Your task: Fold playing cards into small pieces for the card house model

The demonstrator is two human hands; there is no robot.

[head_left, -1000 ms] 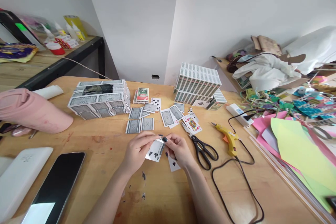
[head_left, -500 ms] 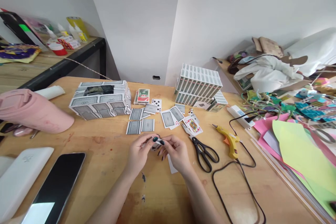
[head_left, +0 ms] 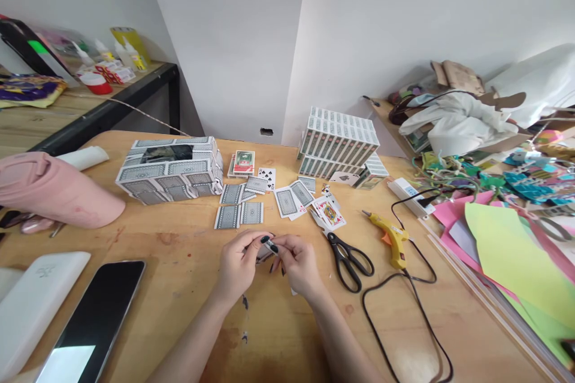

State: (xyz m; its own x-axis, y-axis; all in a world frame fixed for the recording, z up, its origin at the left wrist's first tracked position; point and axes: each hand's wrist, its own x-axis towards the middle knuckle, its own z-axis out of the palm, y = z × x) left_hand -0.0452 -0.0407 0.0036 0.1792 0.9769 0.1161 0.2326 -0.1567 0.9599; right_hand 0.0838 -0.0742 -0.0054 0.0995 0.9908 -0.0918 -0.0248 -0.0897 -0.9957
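My left hand and my right hand meet at the middle of the wooden table, fingertips pinched together on a small folded playing card. Only a sliver of the card shows between the fingers. Just beyond my hands lie loose playing cards, some face down, some face up. Black scissors rest right of my right hand.
A box covered in cards sits back left, and a stacked card structure back centre. A yellow glue gun with its black cord, a power strip and coloured paper fill the right. A phone and a pink cloth lie left.
A second ago the card was open and face up between my hands, with another piece under my right hand. Now it is folded small and nearly hidden in my fingers.
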